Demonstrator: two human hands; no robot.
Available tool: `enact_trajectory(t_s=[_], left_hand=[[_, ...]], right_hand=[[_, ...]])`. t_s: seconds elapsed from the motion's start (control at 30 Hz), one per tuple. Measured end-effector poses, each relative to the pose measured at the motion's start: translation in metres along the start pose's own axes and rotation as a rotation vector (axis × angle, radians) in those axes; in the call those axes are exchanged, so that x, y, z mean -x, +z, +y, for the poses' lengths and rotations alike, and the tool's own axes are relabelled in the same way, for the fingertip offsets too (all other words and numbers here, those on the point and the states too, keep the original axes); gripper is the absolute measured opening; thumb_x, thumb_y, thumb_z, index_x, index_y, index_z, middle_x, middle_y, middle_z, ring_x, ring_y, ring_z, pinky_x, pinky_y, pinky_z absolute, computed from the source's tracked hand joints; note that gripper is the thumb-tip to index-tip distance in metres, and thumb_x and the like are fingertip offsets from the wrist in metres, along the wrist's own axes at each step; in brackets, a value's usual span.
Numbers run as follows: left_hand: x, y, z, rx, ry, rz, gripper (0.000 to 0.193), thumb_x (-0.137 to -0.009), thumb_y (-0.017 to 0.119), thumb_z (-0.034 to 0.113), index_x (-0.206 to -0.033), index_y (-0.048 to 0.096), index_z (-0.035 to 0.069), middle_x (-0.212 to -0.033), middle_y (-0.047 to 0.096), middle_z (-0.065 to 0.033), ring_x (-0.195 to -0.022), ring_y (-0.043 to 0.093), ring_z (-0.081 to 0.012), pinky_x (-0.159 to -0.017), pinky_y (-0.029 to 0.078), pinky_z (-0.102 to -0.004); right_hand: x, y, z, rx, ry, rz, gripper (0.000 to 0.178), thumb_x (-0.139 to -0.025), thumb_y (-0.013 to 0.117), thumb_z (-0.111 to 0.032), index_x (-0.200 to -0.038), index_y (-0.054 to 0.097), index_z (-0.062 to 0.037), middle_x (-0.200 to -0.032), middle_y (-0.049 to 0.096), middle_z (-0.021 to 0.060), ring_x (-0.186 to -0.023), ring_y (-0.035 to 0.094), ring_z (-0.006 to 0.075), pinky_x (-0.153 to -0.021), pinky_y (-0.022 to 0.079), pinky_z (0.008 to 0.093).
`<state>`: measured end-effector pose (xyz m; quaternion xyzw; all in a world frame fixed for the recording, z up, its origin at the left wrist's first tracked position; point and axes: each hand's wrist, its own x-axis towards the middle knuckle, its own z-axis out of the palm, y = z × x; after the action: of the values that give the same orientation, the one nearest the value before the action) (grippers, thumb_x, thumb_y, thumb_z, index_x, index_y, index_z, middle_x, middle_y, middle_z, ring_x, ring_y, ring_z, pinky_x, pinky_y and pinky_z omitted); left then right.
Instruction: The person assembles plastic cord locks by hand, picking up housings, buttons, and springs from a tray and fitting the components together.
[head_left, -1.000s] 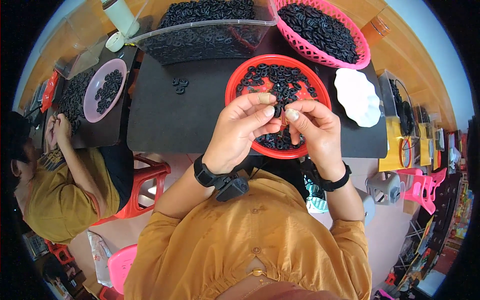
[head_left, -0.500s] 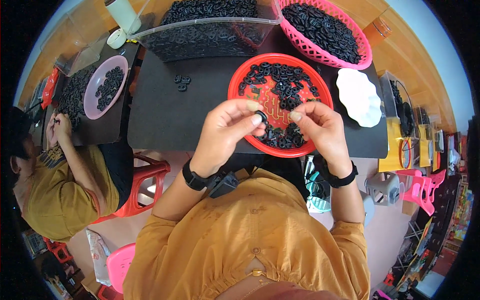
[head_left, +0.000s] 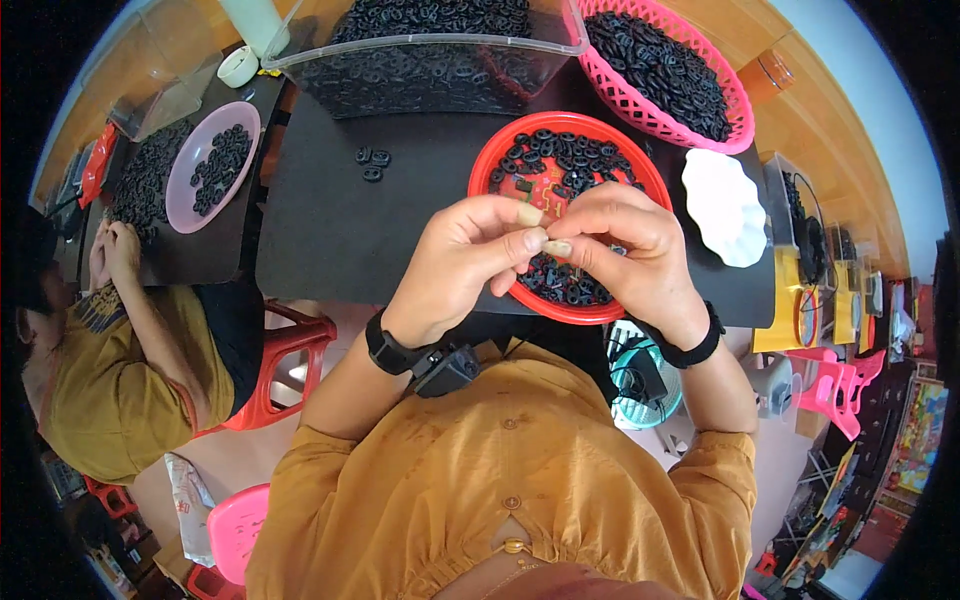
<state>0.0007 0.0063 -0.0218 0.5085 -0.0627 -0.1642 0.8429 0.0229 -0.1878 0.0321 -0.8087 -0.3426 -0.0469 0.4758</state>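
Observation:
My left hand and my right hand meet fingertip to fingertip above the near part of a round red tray. The left thumb and forefinger are closed in a pinch; the small black oval piece they held half a second ago is now hidden behind the fingertips. My right thumb and forefinger press together against the left fingertips, and what they hold cannot be made out. Many small black oval pieces with holes lie around the inside of the tray, over its red and gold pattern.
Three loose black pieces lie left on the dark table. Behind stand a clear bin and a pink basket, both full of black pieces. A white scalloped dish lies right. Another person sits at left.
My right hand has moved left and its fingertips have come together with the left ones, covering the black oval piece. The view has shifted slightly.

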Motion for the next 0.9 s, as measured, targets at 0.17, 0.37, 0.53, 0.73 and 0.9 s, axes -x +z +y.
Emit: enact_trajectory(t_s=[0.17, 0.37, 0.53, 0.73, 0.9], left_hand=[[-0.006, -0.003, 0.003, 0.297, 0.054, 0.013, 0.009, -0.088, 0.065, 0.006, -0.097, 0.063, 0.004, -0.079, 0.062, -0.0017, -0.057, 0.050, -0.0046, -0.048, 0.037, -0.0172], [-0.009, -0.018, 0.000, 0.096, 0.203, 0.218, 0.008, -0.087, 0.065, 0.003, -0.094, 0.061, 0.004, -0.073, 0.060, -0.0007, -0.055, 0.050, -0.0050, -0.050, 0.038, -0.0177], [-0.005, -0.027, -0.008, 0.039, 0.233, 0.258, 0.008, -0.089, 0.063, 0.003, -0.097, 0.061, 0.003, -0.084, 0.064, -0.0031, -0.060, 0.051, -0.0052, -0.050, 0.039, -0.0183], [-0.006, -0.026, -0.009, -0.018, 0.240, 0.242, 0.008, -0.089, 0.063, 0.003, -0.096, 0.061, 0.004, -0.083, 0.062, -0.0021, -0.060, 0.051, -0.0054, -0.052, 0.040, -0.0191], [-0.003, -0.025, -0.007, -0.047, 0.228, 0.249, 0.008, -0.089, 0.064, 0.003, -0.096, 0.061, 0.003, -0.084, 0.063, -0.0022, -0.063, 0.053, -0.0064, -0.055, 0.043, -0.0197]], right_hand=[[-0.014, 0.004, 0.002, 0.081, -0.091, 0.014, 0.011, -0.078, 0.074, -0.005, -0.088, 0.071, -0.0046, -0.082, 0.067, 0.0064, -0.076, 0.064, 0.0170, -0.067, 0.051, 0.0284], [-0.039, 0.010, 0.041, 0.334, 0.027, -0.140, 0.015, -0.079, 0.066, -0.012, -0.090, 0.069, -0.0016, -0.080, 0.066, 0.0148, -0.072, 0.066, 0.0276, -0.065, 0.054, 0.0363], [-0.050, 0.026, 0.050, 0.755, -0.025, -0.411, 0.013, -0.075, 0.060, -0.012, -0.076, 0.065, -0.0001, -0.079, 0.065, 0.0198, -0.071, 0.066, 0.0354, -0.065, 0.055, 0.0435], [-0.059, 0.031, 0.053, 0.841, -0.027, -0.420, 0.015, -0.076, 0.059, -0.014, -0.074, 0.065, 0.0000, -0.078, 0.066, 0.0194, -0.072, 0.066, 0.0355, -0.064, 0.054, 0.0438], [-0.046, 0.008, 0.036, 0.366, 0.236, -0.326, 0.017, -0.080, 0.065, -0.016, -0.084, 0.066, 0.0004, -0.076, 0.067, 0.0154, -0.068, 0.067, 0.0285, -0.061, 0.053, 0.0385]])
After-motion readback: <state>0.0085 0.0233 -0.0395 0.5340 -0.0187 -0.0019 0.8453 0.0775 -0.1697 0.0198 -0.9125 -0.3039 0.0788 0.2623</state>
